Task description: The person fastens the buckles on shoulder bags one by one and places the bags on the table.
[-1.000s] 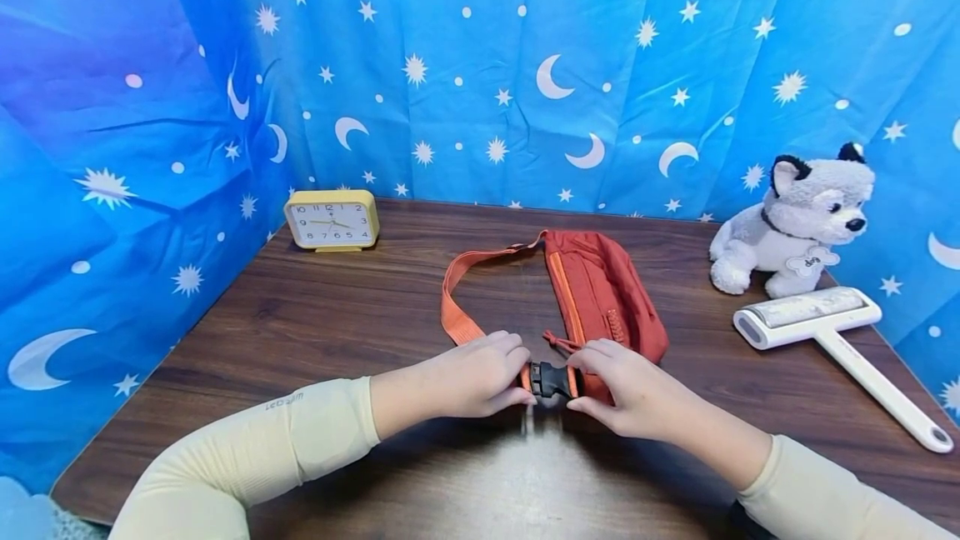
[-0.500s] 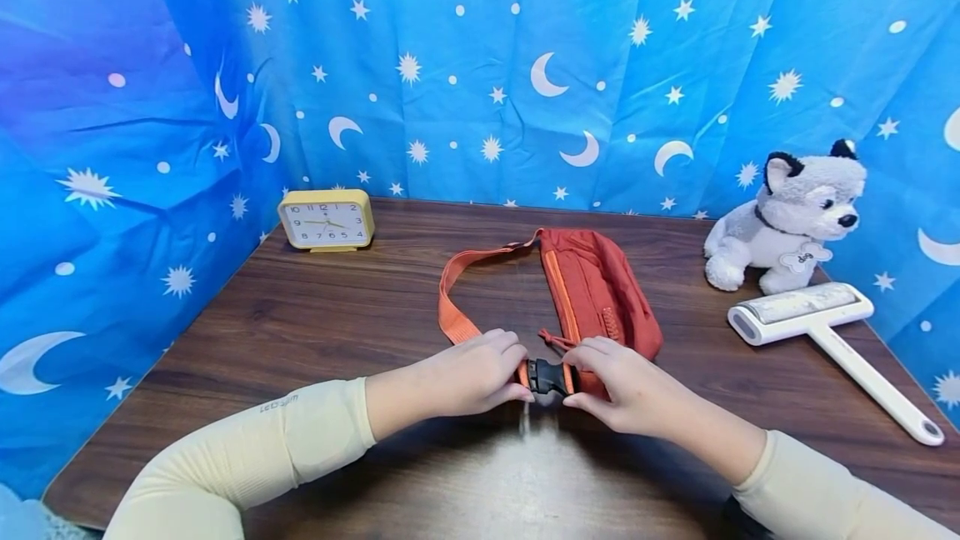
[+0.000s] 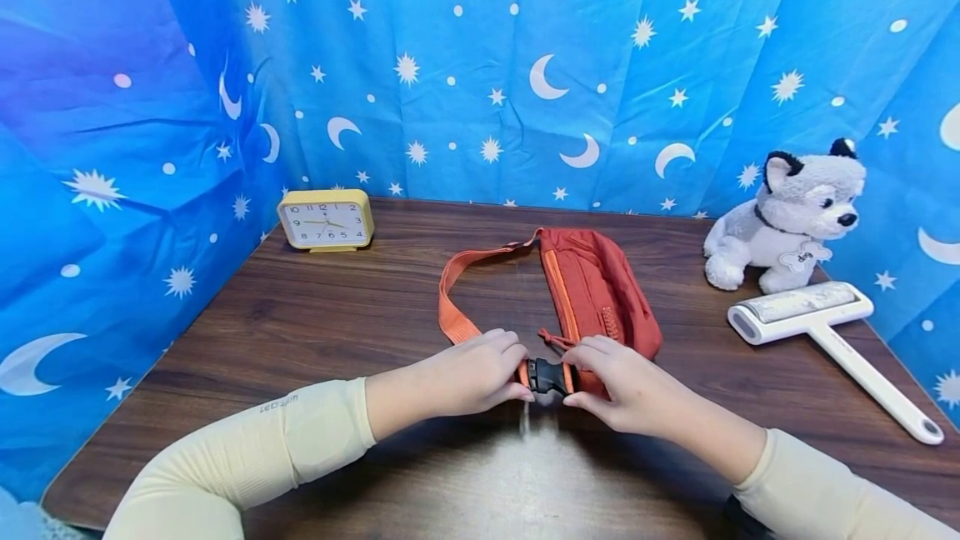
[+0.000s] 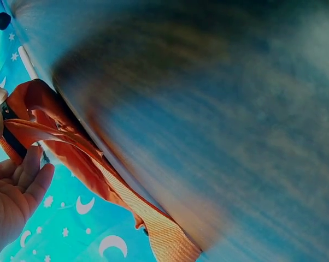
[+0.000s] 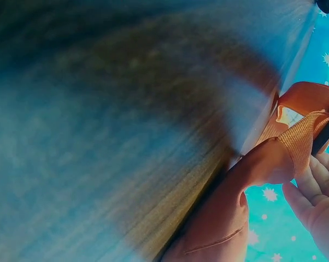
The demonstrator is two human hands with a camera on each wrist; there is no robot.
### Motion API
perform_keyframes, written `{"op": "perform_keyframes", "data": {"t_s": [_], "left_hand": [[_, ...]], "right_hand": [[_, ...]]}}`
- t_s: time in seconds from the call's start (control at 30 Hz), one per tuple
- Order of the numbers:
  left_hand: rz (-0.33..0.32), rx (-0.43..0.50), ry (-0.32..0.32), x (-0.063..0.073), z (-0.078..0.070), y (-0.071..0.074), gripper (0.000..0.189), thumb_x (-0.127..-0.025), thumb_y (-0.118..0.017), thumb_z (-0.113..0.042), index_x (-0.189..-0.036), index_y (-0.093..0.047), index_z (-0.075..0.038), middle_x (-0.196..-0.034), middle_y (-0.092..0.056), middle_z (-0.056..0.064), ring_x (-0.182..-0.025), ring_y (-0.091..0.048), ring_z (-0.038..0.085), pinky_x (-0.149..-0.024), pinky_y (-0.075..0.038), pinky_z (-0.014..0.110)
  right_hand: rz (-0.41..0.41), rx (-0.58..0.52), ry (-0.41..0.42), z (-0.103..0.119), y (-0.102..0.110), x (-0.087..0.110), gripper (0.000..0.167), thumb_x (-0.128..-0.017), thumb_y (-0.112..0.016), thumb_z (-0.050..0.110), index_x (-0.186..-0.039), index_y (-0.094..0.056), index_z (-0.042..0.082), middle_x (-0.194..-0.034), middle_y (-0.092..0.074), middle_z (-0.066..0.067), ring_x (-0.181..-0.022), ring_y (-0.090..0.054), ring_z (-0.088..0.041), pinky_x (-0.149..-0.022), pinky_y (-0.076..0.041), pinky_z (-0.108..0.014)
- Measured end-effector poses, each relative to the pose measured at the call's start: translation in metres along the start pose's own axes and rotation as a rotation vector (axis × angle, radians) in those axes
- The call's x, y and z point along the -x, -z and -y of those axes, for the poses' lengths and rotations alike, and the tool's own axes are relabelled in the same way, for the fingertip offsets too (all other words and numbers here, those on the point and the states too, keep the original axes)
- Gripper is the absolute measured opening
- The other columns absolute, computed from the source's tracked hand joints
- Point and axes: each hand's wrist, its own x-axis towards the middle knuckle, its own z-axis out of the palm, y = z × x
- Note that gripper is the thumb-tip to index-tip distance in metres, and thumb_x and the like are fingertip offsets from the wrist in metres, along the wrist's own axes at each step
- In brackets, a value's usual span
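A red waist bag (image 3: 603, 290) lies on the table with its orange strap (image 3: 457, 298) looped out to the left. At the near end, a black side-release buckle (image 3: 549, 377) is held just above the tabletop, its two halves joined. My left hand (image 3: 480, 377) pinches the buckle's left end by the webbing, thumb below and fingers above. On the other side, my right hand (image 3: 630, 386) pinches its right end in the same way. In the left wrist view, the strap (image 4: 167, 234) runs away from the left hand (image 4: 17, 199). The right wrist view shows the bag (image 5: 219, 229) beside the right hand (image 5: 323, 204).
A yellow alarm clock (image 3: 326, 221) stands at the back left of the brown table (image 3: 247, 315). At the right sit a grey plush dog (image 3: 787, 215) and, in front of it, a white lint roller (image 3: 832, 344). A blue star-patterned curtain (image 3: 450, 48) hangs behind.
The whole head view has shifted slightly, so the scene sits a little further left. Both hands keep the same hold on the buckle, and the bag has not moved on the table.
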Motion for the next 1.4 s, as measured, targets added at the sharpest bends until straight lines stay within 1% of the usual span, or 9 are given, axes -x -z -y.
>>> {"op": "perform_keyframes", "data": {"t_s": [0.37,0.53,0.83,0.97,1.4], "left_hand": [[-0.016,0.005,-0.007,-0.0005,-0.0008,0.0013,0.036,-0.088,-0.064,-0.038,-0.097,-0.059,-0.004,-0.084,-0.049,0.0,-0.073,-0.046,0.012,-0.067,-0.04,0.024],[-0.023,-0.008,-0.014,-0.0002,-0.001,0.001,0.037,-0.088,-0.064,-0.039,-0.097,-0.059,-0.004,-0.084,-0.049,0.0,-0.074,-0.046,0.012,-0.066,-0.04,0.024],[-0.056,-0.014,-0.027,-0.0005,-0.0009,-0.0004,0.037,-0.087,-0.065,-0.038,-0.097,-0.059,-0.003,-0.085,-0.05,0.001,-0.074,-0.047,0.013,-0.067,-0.041,0.024],[-0.057,-0.004,-0.025,-0.0006,-0.0013,-0.0002,0.036,-0.087,-0.065,-0.037,-0.097,-0.059,-0.003,-0.085,-0.05,0.001,-0.074,-0.047,0.013,-0.067,-0.041,0.024],[-0.063,0.004,-0.025,-0.0025,-0.0015,-0.0016,0.036,-0.087,-0.065,-0.036,-0.099,-0.059,-0.003,-0.087,-0.05,0.001,-0.076,-0.047,0.013,-0.069,-0.041,0.024]], "right_hand": [[0.008,-0.012,0.011,0.0002,0.0029,-0.0006,0.038,-0.075,-0.079,0.02,-0.104,-0.061,0.006,-0.094,-0.058,0.002,-0.084,-0.052,-0.01,-0.074,-0.047,-0.031],[0.017,-0.019,0.012,0.0002,0.0031,-0.0006,0.037,-0.075,-0.079,0.02,-0.105,-0.061,0.007,-0.095,-0.058,0.003,-0.084,-0.052,-0.01,-0.074,-0.047,-0.031],[0.001,-0.011,0.017,0.0011,0.0033,-0.0011,0.038,-0.074,-0.08,0.02,-0.104,-0.061,0.006,-0.094,-0.058,0.002,-0.084,-0.052,-0.01,-0.074,-0.047,-0.031],[-0.001,-0.014,0.013,0.0017,0.0033,-0.0008,0.038,-0.074,-0.08,0.02,-0.104,-0.062,0.006,-0.095,-0.059,0.002,-0.085,-0.052,-0.009,-0.074,-0.047,-0.031],[-0.017,-0.012,0.002,0.0015,0.0022,-0.0002,0.036,-0.073,-0.08,0.02,-0.102,-0.062,0.006,-0.091,-0.057,0.004,-0.08,-0.049,-0.008,-0.07,-0.045,-0.029]]}}
